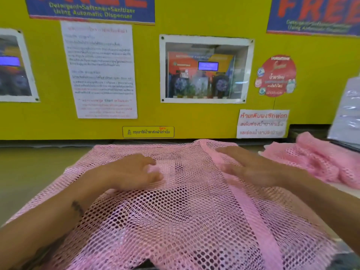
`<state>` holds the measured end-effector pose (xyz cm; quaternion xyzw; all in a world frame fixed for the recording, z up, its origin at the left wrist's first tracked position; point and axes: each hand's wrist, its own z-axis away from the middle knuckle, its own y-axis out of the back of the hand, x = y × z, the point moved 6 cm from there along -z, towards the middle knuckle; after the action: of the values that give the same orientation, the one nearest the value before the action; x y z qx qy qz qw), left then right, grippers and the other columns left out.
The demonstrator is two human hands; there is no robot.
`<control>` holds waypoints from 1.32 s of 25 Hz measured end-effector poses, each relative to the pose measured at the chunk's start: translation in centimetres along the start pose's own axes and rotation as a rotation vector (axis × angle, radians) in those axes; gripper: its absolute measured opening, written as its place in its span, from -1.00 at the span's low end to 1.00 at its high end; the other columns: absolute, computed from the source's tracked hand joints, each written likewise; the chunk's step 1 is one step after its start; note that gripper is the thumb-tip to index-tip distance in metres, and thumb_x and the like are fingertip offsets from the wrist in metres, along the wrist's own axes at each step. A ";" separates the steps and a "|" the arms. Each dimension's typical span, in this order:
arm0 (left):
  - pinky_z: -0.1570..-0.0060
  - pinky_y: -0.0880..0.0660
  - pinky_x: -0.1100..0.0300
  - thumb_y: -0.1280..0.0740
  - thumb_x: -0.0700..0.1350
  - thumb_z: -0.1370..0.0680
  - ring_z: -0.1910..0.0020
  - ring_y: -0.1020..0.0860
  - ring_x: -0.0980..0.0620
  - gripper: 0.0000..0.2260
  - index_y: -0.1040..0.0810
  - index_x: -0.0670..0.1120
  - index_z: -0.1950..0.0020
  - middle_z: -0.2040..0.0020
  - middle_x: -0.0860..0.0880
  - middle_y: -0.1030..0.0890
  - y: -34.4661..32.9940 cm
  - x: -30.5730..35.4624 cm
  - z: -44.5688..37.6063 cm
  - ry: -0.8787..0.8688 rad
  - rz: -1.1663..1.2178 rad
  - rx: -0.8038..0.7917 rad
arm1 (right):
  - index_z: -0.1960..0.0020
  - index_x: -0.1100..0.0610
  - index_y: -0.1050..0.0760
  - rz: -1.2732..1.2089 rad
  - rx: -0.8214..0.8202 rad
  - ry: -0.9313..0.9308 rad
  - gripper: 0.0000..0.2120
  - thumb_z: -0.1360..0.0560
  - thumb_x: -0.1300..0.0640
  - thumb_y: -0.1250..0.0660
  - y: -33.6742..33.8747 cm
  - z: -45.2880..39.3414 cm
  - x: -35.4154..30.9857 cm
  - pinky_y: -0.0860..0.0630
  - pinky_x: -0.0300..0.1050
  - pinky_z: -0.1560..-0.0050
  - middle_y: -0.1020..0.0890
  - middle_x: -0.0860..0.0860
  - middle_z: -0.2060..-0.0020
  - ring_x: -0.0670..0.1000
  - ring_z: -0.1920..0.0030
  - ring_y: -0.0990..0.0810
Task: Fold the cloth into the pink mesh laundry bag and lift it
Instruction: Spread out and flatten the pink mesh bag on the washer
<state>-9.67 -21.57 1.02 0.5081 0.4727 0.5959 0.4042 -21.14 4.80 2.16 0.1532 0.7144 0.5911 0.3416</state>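
The bag [175,211] lies spread on the surface, dark cloth seemingly inside. Left hand [134,172] curls loosely on the mesh; right hand [251,168] presses flat. Smooth outward before gathering the edges.

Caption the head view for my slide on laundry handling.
Both hands, left hand and right hand, rest on the pink mesh laundry bag.

"FREE" on blue wall banner [319,14]

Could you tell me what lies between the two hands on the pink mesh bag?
In the head view, pink mesh bag and its solid pink band separate left hand from right hand.
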 end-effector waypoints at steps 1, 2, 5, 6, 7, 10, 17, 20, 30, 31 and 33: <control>-0.48 -0.16 0.00 -0.19 0.38 -0.48 -0.51 -0.22 0.01 -0.38 -0.29 0.16 -0.48 -0.55 0.06 -0.25 0.6 1.2 -0.6 -0.024 0.014 0.050 | -0.59 -0.11 -0.08 0.009 0.061 -0.008 -0.35 -0.57 -0.22 -0.20 2.1 0.1 0.8 -0.07 -0.10 -0.44 -0.13 -0.07 -0.59 -0.03 -0.54 -0.13; -0.48 -0.16 -0.01 -0.21 0.34 -0.50 -0.51 -0.22 0.02 -0.43 -0.31 0.18 -0.46 -0.54 0.08 -0.26 1.1 2.6 -1.3 -0.056 0.027 0.097 | -0.58 -0.07 -0.13 0.047 0.105 -0.025 -0.35 -0.57 -0.15 -0.28 4.2 0.4 1.9 -0.13 -0.13 -0.41 -0.19 -0.03 -0.56 -0.01 -0.51 -0.20; -0.45 -0.21 0.00 -0.27 0.21 -0.54 -0.48 -0.26 0.01 -0.56 -0.39 0.19 -0.40 -0.50 0.10 -0.33 2.4 8.9 -3.7 -0.169 0.034 0.184 | -0.55 0.00 -0.19 0.196 0.129 -0.133 -0.37 -0.56 -0.06 -0.34 9.3 1.6 6.7 -0.16 -0.08 -0.44 -0.23 0.01 -0.56 0.05 -0.52 -0.21; -0.43 -0.24 0.00 -0.28 0.17 -0.55 -0.45 -0.30 0.01 -0.59 -0.41 0.17 -0.39 -0.46 0.10 -0.37 2.7 11.2 -4.5 -0.203 0.040 0.207 | -0.55 -0.02 -0.19 0.233 0.116 -0.193 -0.36 -0.55 -0.08 -0.33 10.6 2.0 8.7 -0.16 -0.05 -0.45 -0.21 0.02 -0.56 0.06 -0.53 -0.19; -0.41 -0.28 0.00 -0.28 0.15 -0.56 -0.41 -0.35 0.02 -0.62 -0.43 0.16 -0.37 -0.42 0.09 -0.42 2.7 13.8 -5.4 -0.235 0.051 0.220 | -0.55 -0.03 -0.18 0.256 0.106 -0.255 -0.35 -0.54 -0.09 -0.33 11.8 2.4 10.9 -0.17 -0.02 -0.45 -0.21 0.02 -0.57 0.08 -0.54 -0.19; -0.34 -0.35 0.04 -0.29 0.10 -0.56 -0.33 -0.42 0.05 -0.65 -0.46 0.14 -0.35 -0.34 0.09 -0.49 1.4 21.7 -8.2 -0.308 0.077 0.202 | -0.56 -0.05 -0.18 0.260 0.087 -0.391 -0.30 -0.48 -0.07 -0.35 13.9 4.1 16.4 -0.30 0.01 -0.41 -0.25 0.01 -0.55 0.12 -0.49 -0.29; 0.00 -0.49 0.10 -0.26 0.03 -0.46 -0.20 -0.54 -0.12 -0.55 -0.43 -0.05 -0.33 -0.27 -0.13 -0.53 -5.4 33.9 -16.0 -0.267 0.002 0.001 | -0.35 0.00 -0.42 0.029 0.042 -0.354 -0.49 -0.42 0.19 -0.40 12.4 5.7 22.7 -0.45 -0.06 -0.19 -0.50 -0.02 -0.29 0.03 -0.20 -0.50; -0.04 -0.57 0.03 -0.33 -0.05 -0.38 -0.13 -0.57 -0.12 -0.53 -0.43 -0.04 -0.28 -0.20 -0.08 -0.57 -6.1 35.0 -17.5 -0.187 0.104 0.052 | -0.23 -0.04 -0.44 -0.113 0.181 -0.254 -0.55 -0.38 0.21 -0.40 15.0 4.9 22.9 -0.53 0.01 -0.09 -0.54 -0.02 -0.21 0.04 -0.12 -0.55; 0.38 -0.42 0.17 -0.27 -0.23 -0.52 0.39 -0.56 0.01 -0.74 -0.57 0.11 -0.05 0.06 -0.10 -0.60 8.4 20.5 -11.5 0.032 0.556 0.746 | -0.29 0.06 -0.40 0.220 0.264 -0.396 -0.64 -0.52 0.25 -0.24 17.6 2.3 24.4 -0.43 -0.12 0.23 -0.53 0.05 -0.05 0.10 0.08 -0.52; 0.34 -0.43 0.15 -0.28 -0.20 -0.54 0.40 -0.56 0.00 -0.79 -0.57 0.11 -0.01 0.12 -0.10 -0.61 8.8 18.8 -10.6 0.042 0.546 0.794 | -0.28 0.07 -0.40 0.366 0.271 -0.462 -0.66 -0.51 0.20 -0.26 17.7 2.1 24.1 -0.44 -0.10 0.13 -0.51 0.04 0.02 0.12 0.04 -0.54; 0.27 -0.46 0.09 -0.29 -0.17 -0.56 0.40 -0.55 -0.01 -0.83 -0.57 0.11 0.10 0.23 -0.06 -0.59 9.2 16.3 -9.4 0.025 0.541 0.853 | -0.28 0.07 -0.41 0.516 0.318 -0.485 -0.63 -0.48 0.10 -0.31 17.5 1.0 22.4 -0.47 -0.02 -0.05 -0.49 0.04 0.03 0.15 -0.09 -0.55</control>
<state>-21.56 -9.44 13.25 0.7252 0.5302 0.4391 -0.0142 -39.85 23.90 11.78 0.5144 0.6336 0.4860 0.3125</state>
